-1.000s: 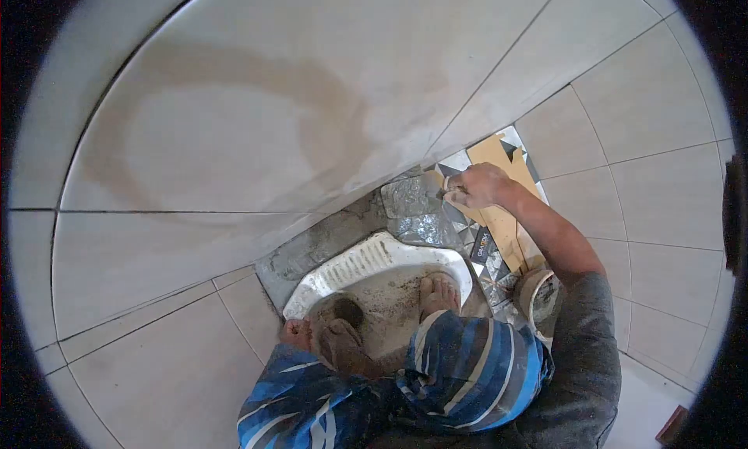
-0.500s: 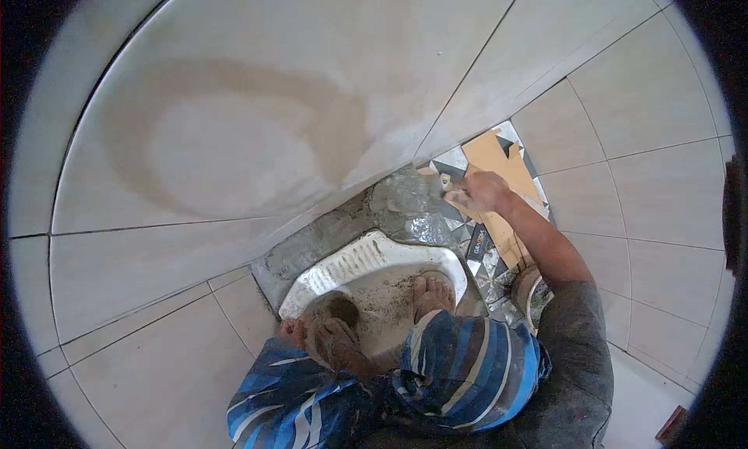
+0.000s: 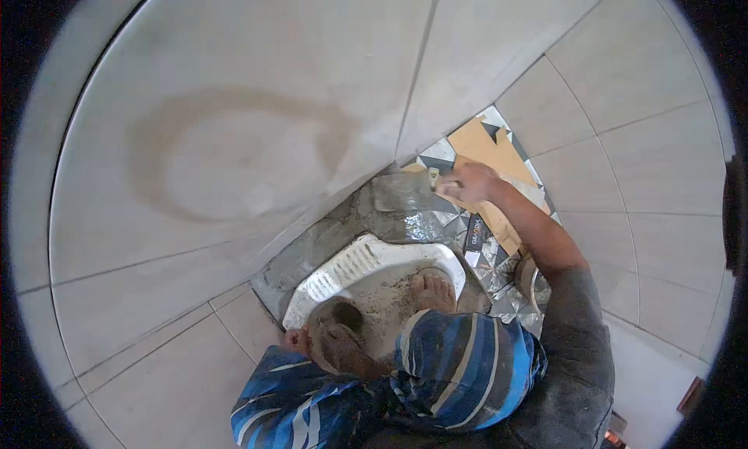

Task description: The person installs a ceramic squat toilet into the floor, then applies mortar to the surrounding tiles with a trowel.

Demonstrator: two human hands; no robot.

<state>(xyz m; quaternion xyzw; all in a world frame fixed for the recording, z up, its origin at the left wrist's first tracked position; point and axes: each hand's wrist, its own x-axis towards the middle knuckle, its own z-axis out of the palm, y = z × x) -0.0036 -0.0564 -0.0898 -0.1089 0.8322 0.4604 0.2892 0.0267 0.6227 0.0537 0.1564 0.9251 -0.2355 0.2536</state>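
My right hand point(image 3: 469, 183) is closed around a trowel at the right end of a strip of wet grey cement. The trowel's flat grey blade point(image 3: 407, 192) lies against the cement and blends with it; a pale fitting shows beside my fingers. The cement point(image 3: 327, 227) runs along the wall behind a white ceramic squat toilet point(image 3: 370, 256). My bare right foot point(image 3: 433, 290) stands in the muddy pan. A second muddy foot lies near the drain hole, partly covered by my striped shorts. My left hand does not show.
Patterned floor tiles point(image 3: 492, 274) lie to the right, partly under brown cardboard point(image 3: 510, 162) and a dark, lettered box point(image 3: 475, 235). A bucket point(image 3: 532, 281) stands by my right arm. Large beige tiled walls point(image 3: 273, 44) close in the corner.
My right hand and the trowel have shifted slightly left along the cement. The view has turned a little; the feet stay in place.
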